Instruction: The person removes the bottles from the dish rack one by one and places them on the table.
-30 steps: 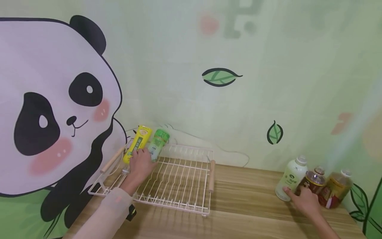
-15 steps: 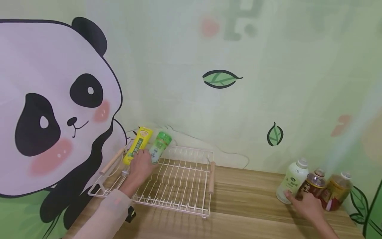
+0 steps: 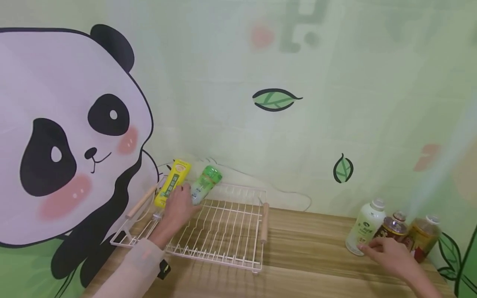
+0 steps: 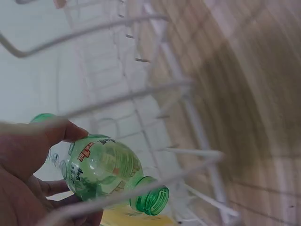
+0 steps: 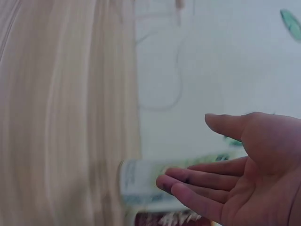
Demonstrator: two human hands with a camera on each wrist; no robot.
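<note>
In the head view my left hand [image 3: 179, 208] is over the left part of a white wire rack [image 3: 223, 231]. It holds a clear green plastic bottle [image 3: 206, 182] that leans to the right. The left wrist view shows my thumb on one side of this bottle [image 4: 106, 167] and fingers behind it, the green neck pointing away. A yellow pack [image 3: 172, 184] leans in the rack just left of it. My right hand [image 3: 391, 254], fingers loosely extended and holding nothing, is in front of a white-green bottle [image 3: 367, 225] and a dark-labelled bottle [image 3: 391, 227].
An orange-brown bottle [image 3: 422, 236] stands at the far right. The rack has wooden handles, one on the right [image 3: 265, 222]. A wood-grain table [image 3: 305, 252] runs up to a printed wall cloth [image 3: 223, 103]. A small black object [image 3: 164, 269] shows beside the left sleeve.
The green bottle has tipped further right, away from the yellow pack, with my left hand moving slightly. My right hand has drawn back a little from the bottles at the right.
</note>
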